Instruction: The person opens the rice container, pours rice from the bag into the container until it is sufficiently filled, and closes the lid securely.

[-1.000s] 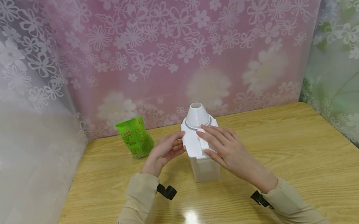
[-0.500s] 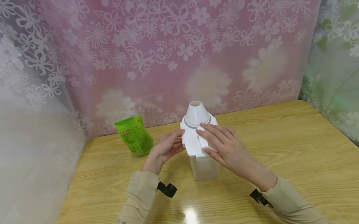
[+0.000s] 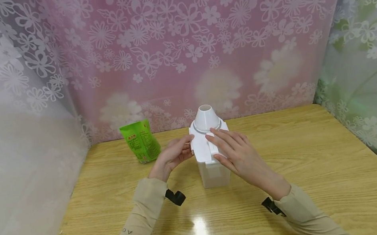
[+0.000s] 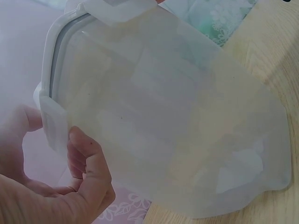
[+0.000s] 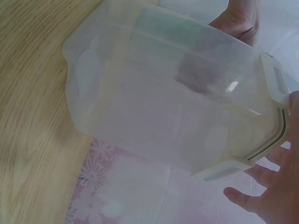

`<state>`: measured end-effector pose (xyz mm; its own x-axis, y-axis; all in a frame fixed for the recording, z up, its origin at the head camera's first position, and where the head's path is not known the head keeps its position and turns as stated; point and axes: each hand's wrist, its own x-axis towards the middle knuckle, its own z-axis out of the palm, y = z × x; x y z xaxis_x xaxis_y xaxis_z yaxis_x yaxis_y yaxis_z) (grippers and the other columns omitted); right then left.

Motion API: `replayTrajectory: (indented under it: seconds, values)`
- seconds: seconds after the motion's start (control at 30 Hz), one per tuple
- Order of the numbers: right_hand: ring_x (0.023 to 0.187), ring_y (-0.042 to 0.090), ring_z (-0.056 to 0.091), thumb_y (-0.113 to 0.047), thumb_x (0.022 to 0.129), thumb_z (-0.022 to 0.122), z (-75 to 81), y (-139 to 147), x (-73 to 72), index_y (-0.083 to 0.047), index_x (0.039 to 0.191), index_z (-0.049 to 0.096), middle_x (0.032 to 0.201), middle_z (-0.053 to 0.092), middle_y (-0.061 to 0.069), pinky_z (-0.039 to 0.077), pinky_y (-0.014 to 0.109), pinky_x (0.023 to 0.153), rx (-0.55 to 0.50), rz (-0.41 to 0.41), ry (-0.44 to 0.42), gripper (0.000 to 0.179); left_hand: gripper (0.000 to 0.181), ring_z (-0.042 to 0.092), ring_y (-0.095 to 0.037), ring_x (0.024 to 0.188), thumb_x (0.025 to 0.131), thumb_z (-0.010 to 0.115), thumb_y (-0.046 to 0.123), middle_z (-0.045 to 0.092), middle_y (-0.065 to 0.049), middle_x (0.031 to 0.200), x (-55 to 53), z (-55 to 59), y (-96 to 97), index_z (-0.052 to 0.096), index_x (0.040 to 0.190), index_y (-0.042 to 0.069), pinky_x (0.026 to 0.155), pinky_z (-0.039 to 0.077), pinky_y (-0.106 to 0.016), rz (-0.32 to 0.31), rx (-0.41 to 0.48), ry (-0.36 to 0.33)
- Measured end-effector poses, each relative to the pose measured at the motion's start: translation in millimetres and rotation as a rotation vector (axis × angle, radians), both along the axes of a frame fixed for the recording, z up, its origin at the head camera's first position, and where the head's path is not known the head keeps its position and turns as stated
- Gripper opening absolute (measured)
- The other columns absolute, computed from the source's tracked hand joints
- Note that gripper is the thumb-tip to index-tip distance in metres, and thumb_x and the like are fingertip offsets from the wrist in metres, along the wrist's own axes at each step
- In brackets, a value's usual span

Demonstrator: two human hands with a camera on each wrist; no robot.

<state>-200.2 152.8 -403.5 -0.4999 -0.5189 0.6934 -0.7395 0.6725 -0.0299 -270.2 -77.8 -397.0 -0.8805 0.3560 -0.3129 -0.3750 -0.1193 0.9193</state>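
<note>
Pouch [image 3: 140, 142] of green film stood on the table [image 3: 304, 145] to the left of the container [image 3: 215, 176], farther back than that container's front face. Left hand [image 3: 171, 158] lay against the container's left side; thumb and curled fingers pinched the side latch [image 4: 54, 123]. Container stood upright between both hands, body elongated from base to top; its lid [image 3: 200, 146] ran lengthwise from front to back, with the white cone [image 3: 207, 119] at the rear end. Right hand [image 3: 238, 152] reached over the container's right side, fingers extended and appearing to rest on the lid, grasping nothing. Governing relation, as judged: the lid's long axis passed between the hands, so neither was clearly nearer; the left addressed the side edge, the right the top. Whether the latch was fastened could not be determined.
</note>
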Motion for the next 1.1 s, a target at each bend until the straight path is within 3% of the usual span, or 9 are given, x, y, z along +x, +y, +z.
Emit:
replayTrajectory:
  seconds: [0.7, 1.1]
  values:
    - [0.133, 0.033, 0.05, -0.05, 0.11, 0.028, 0.4, 0.8, 0.6, -0.013, 0.149, 0.051, 0.153, 0.049, 0.011, 0.042, 0.057, 0.103, 0.005, -0.011, -0.014, 0.058, 0.024, 0.059, -0.006, 0.066, 0.101, 0.058, 0.021, 0.061, -0.001, 0.08, -1.7, -2.0, 1.0, 0.055, 0.11, -0.001, 0.07, 0.056, -0.019, 0.017, -0.005, -0.011]
    - [0.132, 0.034, 0.05, -0.05, 0.11, 0.028, -0.3, 0.7, 0.4, -0.013, 0.148, 0.051, 0.152, 0.05, 0.012, 0.043, 0.058, 0.101, -0.004, -0.001, -0.009, 0.058, 0.02, 0.059, -0.005, 0.064, 0.103, 0.055, 0.019, 0.062, 0.0, 0.075, -0.7, -2.0, 1.5, 0.059, 0.104, -0.001, 0.068, 0.055, -0.019, 0.009, 0.023, -0.001]
